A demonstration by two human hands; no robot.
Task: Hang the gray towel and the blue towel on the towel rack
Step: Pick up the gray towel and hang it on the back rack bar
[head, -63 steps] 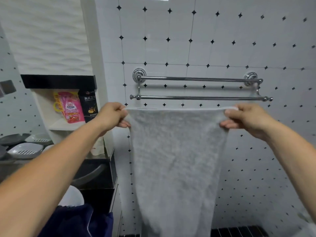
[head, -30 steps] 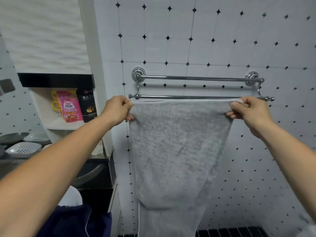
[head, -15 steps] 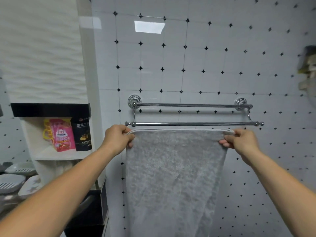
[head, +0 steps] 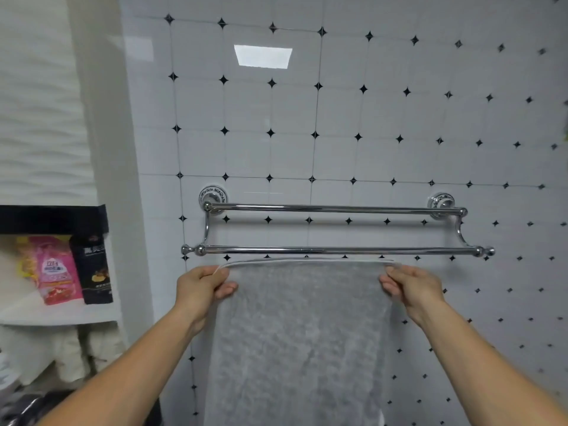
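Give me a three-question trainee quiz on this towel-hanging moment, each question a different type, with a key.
1. True or false: the gray towel already hangs over a bar of the towel rack.
2. Multiple choice: how is the towel held? A) by the left hand alone; B) by the left hand and the right hand, one at each top corner; C) by the right hand alone.
3. Fill in: beside the pink pouch on the shelf stands a ____ package.

Key: 1 false, its top edge sits just below the lower bar; 2 B; 3 black.
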